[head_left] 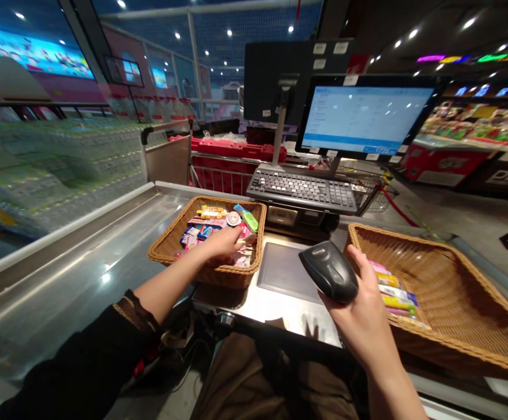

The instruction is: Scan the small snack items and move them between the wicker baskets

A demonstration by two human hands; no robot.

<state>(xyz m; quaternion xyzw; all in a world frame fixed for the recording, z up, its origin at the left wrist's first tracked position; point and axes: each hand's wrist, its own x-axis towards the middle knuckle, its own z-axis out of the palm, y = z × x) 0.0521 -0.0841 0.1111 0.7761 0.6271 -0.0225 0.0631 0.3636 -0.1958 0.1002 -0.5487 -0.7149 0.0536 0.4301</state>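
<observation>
My left hand (224,244) reaches down into a square wicker basket (162,248) filled with small packaged sweets (205,232). Its fingers are curled in among the packets, and whatever they grip is hidden. A green and blue packet (247,217) and a round-topped item (233,218) lie just beyond the fingers. My right hand (359,297) is closed around a black handheld barcode scanner (330,271), held above the counter. To the right of that hand, a larger wicker basket (451,280) has several colourful packets (396,294) at its left end.
Behind the counter stand a keyboard (302,188) and a lit monitor (368,116). A grey flat pad (282,271) is set in the counter between the baskets. A metal checkout surface (100,262) with a raised rim extends left. Shopping carts (223,175) stand behind.
</observation>
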